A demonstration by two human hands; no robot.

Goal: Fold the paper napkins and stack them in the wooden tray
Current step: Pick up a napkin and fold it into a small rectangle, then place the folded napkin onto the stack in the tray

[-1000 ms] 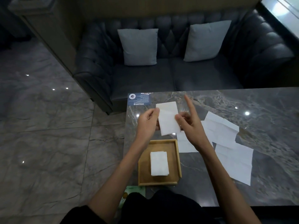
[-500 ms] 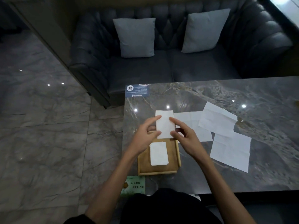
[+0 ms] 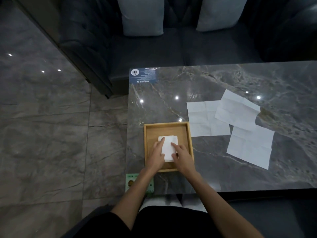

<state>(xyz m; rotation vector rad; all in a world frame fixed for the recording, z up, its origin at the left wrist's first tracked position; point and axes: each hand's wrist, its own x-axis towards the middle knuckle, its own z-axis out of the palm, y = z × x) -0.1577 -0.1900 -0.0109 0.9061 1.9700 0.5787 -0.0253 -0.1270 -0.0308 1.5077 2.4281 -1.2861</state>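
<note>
A square wooden tray (image 3: 167, 127) sits near the left front of the dark marble table (image 3: 223, 79). Inside it lies a small stack of folded white napkins (image 3: 169, 146). My left hand (image 3: 157, 154) rests on the stack's left edge with fingers flat, and my right hand (image 3: 182, 156) presses on its right edge. Both hands lie on top of the folded napkin rather than gripping it. Three unfolded white napkins lie to the right: one (image 3: 204, 119) beside the tray, one (image 3: 237, 109) overlapping it, one (image 3: 250, 146) nearer the front.
A blue printed card (image 3: 143, 75) lies at the table's far left corner. A green card (image 3: 132, 182) sits at the front left edge. A dark sofa (image 3: 171, 47) with two grey cushions stands behind the table. Tiled floor lies to the left.
Both hands carried the folded napkin from above the table down into the tray and laid it on the stack. The view tilted downward.
</note>
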